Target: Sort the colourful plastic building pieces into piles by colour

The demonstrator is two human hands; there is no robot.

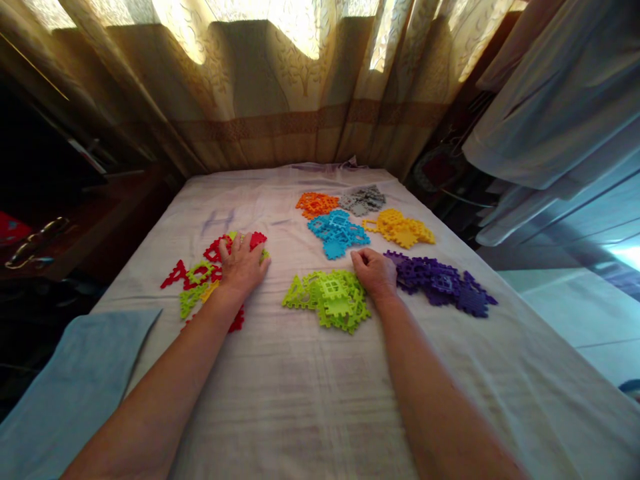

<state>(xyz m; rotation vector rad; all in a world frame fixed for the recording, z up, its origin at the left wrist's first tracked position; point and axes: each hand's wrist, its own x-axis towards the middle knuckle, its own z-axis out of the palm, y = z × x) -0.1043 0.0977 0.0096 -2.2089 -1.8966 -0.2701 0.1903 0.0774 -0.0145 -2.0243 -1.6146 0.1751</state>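
Note:
My left hand (243,265) lies with fingers spread on a mixed heap of interlocking plastic pieces, mostly red pieces (174,275) with some light-green pieces (189,301) and a bit of yellow. Part of that heap is hidden beneath the hand and forearm. My right hand (379,272) is curled closed, and whatever it may hold is hidden. It rests between a light-green pile (333,301) and a purple pile (437,280). Just beyond it sit a blue pile (336,233) and a yellow pile (403,230).
Farther back are an orange pile (316,204) and a grey pile (364,200). A pale sheet (300,407) covers the table. Light-blue cloth (95,353) lies at the left edge. Behind hangs a curtain (270,87); garments (555,113) hang at right. Eyeglasses (40,243) lie far left.

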